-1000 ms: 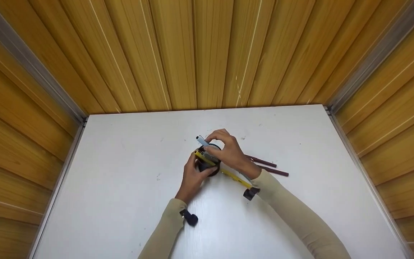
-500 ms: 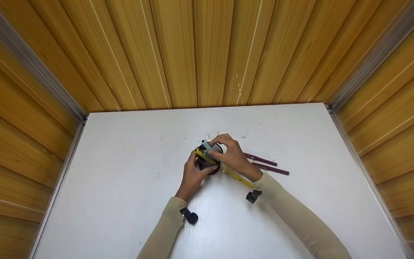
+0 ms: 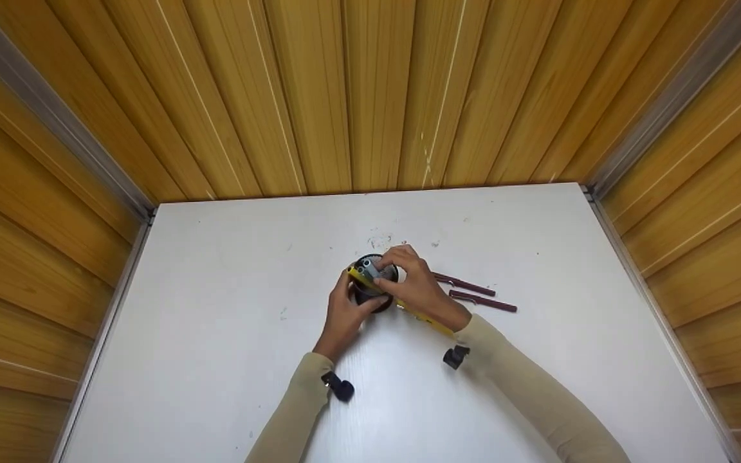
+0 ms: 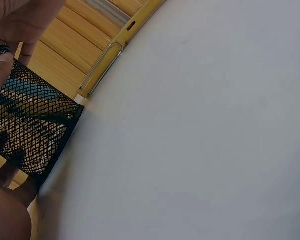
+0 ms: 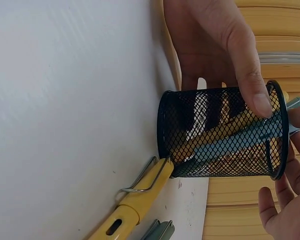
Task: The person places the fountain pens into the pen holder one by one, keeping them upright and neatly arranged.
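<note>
My left hand [image 3: 343, 318] grips a black mesh pen cup [image 5: 215, 135] around its side, thumb near the rim in the right wrist view. At the cup's mouth, my right hand [image 3: 419, 286] pinches the upper end of a light blue pen [image 3: 371, 267], most of which is down inside the cup. A yellow pen [image 3: 358, 276] leans beside it in the cup, and the tip of a grey-green pen shows between them. Through the mesh, the pens' lower parts slant toward the base.
Close to the cup's base, a yellow clip pen [image 5: 140, 202] lies on the white table [image 3: 216, 308], with a grey-green pen [image 5: 162, 231] beyond it. Two maroon pens [image 3: 485, 302] lie to the right. Wood-patterned walls [image 3: 370, 96] surround the table's back and sides.
The light blue pen has slid down into the cup, its end now level with the other pens. My right hand has moved slightly down with it; my left hand has stayed on the cup.
</note>
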The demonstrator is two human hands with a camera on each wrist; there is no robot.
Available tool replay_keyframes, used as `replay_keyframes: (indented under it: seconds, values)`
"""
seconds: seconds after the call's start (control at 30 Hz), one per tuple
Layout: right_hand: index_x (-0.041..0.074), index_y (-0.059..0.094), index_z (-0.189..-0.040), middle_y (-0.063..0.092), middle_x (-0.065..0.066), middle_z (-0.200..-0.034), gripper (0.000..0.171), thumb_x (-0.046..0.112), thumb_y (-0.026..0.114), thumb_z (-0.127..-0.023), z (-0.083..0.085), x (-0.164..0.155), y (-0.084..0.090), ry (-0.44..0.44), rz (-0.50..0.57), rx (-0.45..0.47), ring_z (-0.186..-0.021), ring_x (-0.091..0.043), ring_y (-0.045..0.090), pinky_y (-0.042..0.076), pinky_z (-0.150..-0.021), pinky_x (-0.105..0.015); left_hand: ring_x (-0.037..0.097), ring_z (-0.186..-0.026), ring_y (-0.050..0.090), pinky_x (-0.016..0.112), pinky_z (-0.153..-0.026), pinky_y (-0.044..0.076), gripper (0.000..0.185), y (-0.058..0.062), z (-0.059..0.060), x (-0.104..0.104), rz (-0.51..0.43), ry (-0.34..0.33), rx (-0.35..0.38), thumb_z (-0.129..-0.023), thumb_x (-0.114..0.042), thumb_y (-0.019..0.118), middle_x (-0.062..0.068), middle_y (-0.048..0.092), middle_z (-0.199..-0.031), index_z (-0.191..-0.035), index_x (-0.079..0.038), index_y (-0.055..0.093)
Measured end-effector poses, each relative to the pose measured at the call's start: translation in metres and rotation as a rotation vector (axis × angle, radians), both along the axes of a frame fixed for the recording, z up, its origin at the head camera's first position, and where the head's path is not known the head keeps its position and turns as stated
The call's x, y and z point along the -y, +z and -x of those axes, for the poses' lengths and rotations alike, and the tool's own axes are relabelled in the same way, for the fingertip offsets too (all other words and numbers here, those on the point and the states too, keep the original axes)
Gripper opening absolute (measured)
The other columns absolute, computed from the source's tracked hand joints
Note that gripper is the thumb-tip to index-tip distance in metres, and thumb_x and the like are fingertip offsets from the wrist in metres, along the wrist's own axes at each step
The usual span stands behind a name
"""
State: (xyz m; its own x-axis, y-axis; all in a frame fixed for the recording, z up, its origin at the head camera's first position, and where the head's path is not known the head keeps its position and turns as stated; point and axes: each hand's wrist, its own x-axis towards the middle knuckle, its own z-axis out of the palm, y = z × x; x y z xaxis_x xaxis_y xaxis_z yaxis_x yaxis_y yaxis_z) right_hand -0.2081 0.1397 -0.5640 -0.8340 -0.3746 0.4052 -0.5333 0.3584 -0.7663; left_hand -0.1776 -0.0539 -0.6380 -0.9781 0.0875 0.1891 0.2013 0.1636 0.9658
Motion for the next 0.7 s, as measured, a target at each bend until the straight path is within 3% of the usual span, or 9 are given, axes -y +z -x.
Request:
replay_keyframes:
  seconds: [0.47,0.7]
  values:
    - [0.009,0.079,-0.107,0.076,-0.005,-0.116,0.018,0.008,0.089,-0.093,-0.0042,0.0024,0.0006,0.032,-0.045,-0.068,-0.121,-0.029,0.061,0.054,-0.108,-0.052,0.029,-0.151,0.051,0.054,-0.128,0.041,0.088,0.0011,-0.0009,0.0001,-0.003,0.002,0.001,-0.090,-0.032,0.094,0.010,0.058,-0.157,-0.161,-0.008,0.048]
    - [0.009,0.079,-0.106,0.075,-0.006,-0.117,0.017,0.006,0.089,-0.092,-0.0048,0.0026,-0.0002,0.035,-0.043,-0.060,-0.121,-0.030,0.060,0.053,-0.108,-0.050,0.031,-0.149,0.053,0.053,-0.128,0.042,0.087,0.0007,0.0006,-0.0005,-0.034,0.011,0.015,-0.089,-0.028,0.095,0.013,0.060,-0.154,-0.161,-0.008,0.050]
